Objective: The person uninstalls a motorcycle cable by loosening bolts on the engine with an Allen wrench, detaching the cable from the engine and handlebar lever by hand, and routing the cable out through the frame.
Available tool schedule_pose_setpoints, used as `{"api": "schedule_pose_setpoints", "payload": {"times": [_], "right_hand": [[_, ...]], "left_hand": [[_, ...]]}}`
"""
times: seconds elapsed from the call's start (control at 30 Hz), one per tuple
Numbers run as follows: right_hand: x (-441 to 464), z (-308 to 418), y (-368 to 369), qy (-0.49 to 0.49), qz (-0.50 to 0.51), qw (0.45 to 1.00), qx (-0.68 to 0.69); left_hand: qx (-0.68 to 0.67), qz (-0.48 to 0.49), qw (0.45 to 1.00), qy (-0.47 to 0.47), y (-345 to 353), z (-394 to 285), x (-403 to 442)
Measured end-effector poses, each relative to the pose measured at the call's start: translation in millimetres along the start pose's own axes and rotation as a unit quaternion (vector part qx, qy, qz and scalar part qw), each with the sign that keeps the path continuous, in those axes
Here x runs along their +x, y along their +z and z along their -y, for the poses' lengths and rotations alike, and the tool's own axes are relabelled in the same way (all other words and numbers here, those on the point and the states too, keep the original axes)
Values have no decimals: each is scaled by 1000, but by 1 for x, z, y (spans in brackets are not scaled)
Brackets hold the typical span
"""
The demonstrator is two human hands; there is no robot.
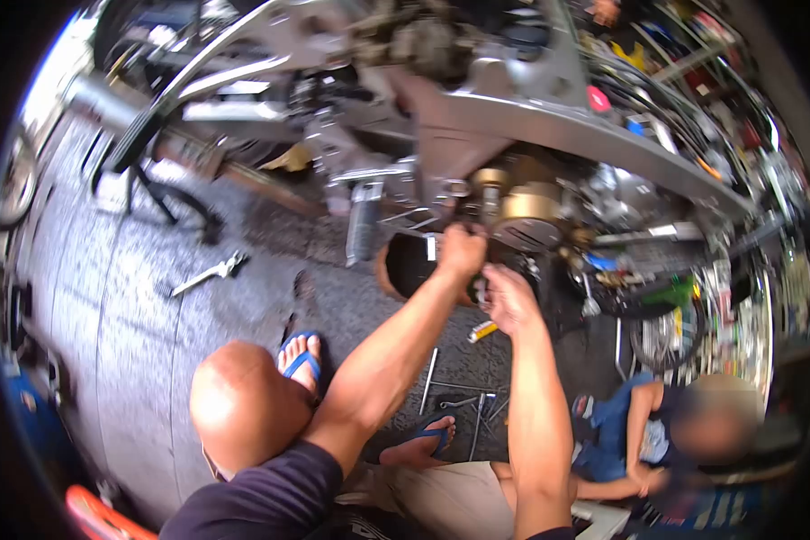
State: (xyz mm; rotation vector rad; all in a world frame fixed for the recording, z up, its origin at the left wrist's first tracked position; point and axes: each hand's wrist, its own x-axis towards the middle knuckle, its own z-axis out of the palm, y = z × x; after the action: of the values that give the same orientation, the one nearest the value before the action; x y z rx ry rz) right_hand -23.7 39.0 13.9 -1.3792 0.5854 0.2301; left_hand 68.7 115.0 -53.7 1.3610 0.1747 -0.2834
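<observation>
Both my hands reach in under a grey motorcycle frame (549, 121), beside the gold round engine cover (529, 219). My left hand (462, 252) is closed just below the engine, and what its fingers hold is hidden. Slightly lower and to the right, my right hand (511, 297) is closed at the fingertips near a small dark metal part that is too blurred to name. Behind my left hand sits a dark round container (394, 267) with a brown rim. A ribbed footpeg (363, 222) hangs to the left of my hands.
An adjustable-looking wrench (210, 274) lies on the dark floor at left. Several metal tools (479, 409) lie between my feet and the bike. A yellow tube (482, 331) is below my right hand. At right sits another person (634, 427), near cluttered shelves and parts.
</observation>
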Motion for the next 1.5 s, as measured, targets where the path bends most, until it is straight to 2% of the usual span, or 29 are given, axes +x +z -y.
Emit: {"api": "schedule_pose_setpoints", "payload": {"times": [0.1, 0.17, 0.23, 0.47, 0.57, 0.93, 1.1, 1.2, 1.33, 1.4, 1.5], "right_hand": [[4, 0, -5, 31, -16, 999, 29], [9, -5, -11, 6, -12, 1000, 4], [13, -6, -11, 1, -51, 999, -9], [13, -7, 0, -45, -77, 994, -57], [11, -9, 0, -46, -73, 993, -86], [4, -26, 10, -79, -128, 973, -175], [9, -32, 0, -86, -131, 966, -206], [12, -34, -4, -91, -130, 961, -225], [16, -37, -4, -100, -146, 956, -235], [19, -36, -6, -106, -141, 953, -245], [14, -36, -5, -96, -141, 950, -263]], "left_hand": [[-9, 6, 1000, 9, 0, -3, -1], [-39, -1, 999, 0, 2, -4, -3], [-89, -27, 996, 16, 12, 10, 3], [-184, 12, 983, -13, 16, 12, 7], [-178, 20, 982, -53, 11, 4, 2], [-171, 34, 984, -36, 11, 16, -4], [-160, 34, 984, -73, 10, 10, -6], [-150, 1, 988, -40, 12, 8, -4], [-155, 24, 987, -20, 7, 4, -11], [-117, 4, 993, -1, 5, 1, -13], [-133, -9, 991, -5, 3, -4, -18]]}}
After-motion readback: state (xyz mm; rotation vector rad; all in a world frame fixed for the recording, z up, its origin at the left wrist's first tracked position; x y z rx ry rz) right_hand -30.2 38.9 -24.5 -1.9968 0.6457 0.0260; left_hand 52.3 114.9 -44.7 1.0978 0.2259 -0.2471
